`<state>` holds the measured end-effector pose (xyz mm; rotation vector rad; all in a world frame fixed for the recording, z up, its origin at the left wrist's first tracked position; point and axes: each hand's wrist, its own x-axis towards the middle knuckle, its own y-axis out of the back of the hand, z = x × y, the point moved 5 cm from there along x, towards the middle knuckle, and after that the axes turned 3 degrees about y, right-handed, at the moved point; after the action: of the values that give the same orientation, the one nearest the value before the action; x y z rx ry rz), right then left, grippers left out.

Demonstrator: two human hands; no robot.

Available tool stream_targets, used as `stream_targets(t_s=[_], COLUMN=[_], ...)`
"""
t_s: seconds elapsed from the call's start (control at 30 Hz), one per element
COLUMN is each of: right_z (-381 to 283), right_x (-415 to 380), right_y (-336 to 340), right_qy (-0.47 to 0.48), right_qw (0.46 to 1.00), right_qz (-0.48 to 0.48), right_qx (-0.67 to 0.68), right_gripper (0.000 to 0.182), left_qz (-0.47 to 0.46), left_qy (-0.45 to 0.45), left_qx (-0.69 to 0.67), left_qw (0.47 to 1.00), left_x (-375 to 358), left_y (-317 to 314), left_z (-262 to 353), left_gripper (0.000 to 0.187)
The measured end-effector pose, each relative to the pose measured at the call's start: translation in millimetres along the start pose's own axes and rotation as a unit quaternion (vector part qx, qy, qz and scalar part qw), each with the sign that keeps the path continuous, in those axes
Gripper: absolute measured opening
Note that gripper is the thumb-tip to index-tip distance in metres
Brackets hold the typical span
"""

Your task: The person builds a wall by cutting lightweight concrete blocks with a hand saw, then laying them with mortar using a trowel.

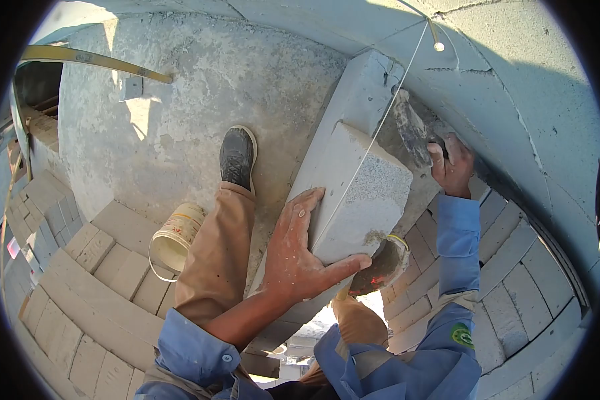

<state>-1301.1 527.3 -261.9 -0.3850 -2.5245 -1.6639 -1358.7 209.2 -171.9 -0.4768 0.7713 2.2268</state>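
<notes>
My left hand (300, 250) grips the near end of a light grey concrete block (363, 190), its fingers along the left side and its thumb across the near end. This block sits on a row of blocks (343, 100) forming a low wall. On the wall's right side, my right hand (453, 167) is closed around the handle of a mortar-smeared trowel (412, 130). The handle is mostly hidden by the fingers. A taut white string (407, 63) runs across the block's top. Just below the block, a bucket (387, 267) with mortar on its rim is partly covered by my thumb.
A white bucket (177, 237) lies tilted beside my left leg. My shoe (238, 157) stands on the concrete floor (160, 67). Stacked blocks (107, 267) fill the lower left, with more blocks (513, 300) at lower right. A block wall (533, 120) rises on the right.
</notes>
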Motion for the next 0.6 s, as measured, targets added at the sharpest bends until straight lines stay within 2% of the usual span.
stream_targets(t_s=[0.03,0.17,0.23,0.27,0.3,0.37,0.5,0.57,0.6], right_z=[-4.9,-10.5,17.2,9.6,5.4,-7.1,4.0,9.9,0.9], right_x=[-1.0,8.1,5.5,12.8,11.7,10.0,13.6,24.2,29.1], right_y=[7.9,12.4,-9.2,-6.7,-4.4,3.8,6.2,-5.7,-1.9], right_qy=[0.008,0.034,-0.006,0.013,0.013,0.049,0.062,0.047,0.052], right_qw=[0.998,0.995,0.996,0.990,0.991,0.998,0.998,0.988,0.989], right_qz=[0.031,0.035,-0.082,-0.099,-0.098,-0.040,-0.029,-0.107,-0.108], right_qx=[0.057,0.085,-0.041,-0.094,-0.094,-0.008,0.007,-0.102,-0.086], right_gripper=[0.046,0.045,0.048,0.049,0.049,0.048,0.048,0.050,0.050], left_qz=[-0.001,0.003,-0.001,-0.002,-0.001,0.006,-0.001,0.000,0.000], left_qy=[-0.003,-0.007,0.003,0.001,-0.001,-0.001,-0.002,-0.005,-0.005], left_qx=[0.003,0.018,0.004,0.004,0.004,0.002,0.008,0.011,0.013], left_qw=[1.000,1.000,1.000,1.000,1.000,1.000,1.000,1.000,1.000], left_x=[-0.5,-0.1,-0.8,-1.2,-2.2,-0.5,-1.0,-1.4,-1.6], left_y=[-0.8,0.8,-1.7,-2.4,-1.9,0.9,-0.4,-1.6,-1.5], left_z=[0.7,1.6,-1.1,0.1,1.3,0.5,-0.6,1.2,1.5], left_gripper=[0.110,0.110,0.112,0.112,0.112,0.112,0.112,0.112,0.113])
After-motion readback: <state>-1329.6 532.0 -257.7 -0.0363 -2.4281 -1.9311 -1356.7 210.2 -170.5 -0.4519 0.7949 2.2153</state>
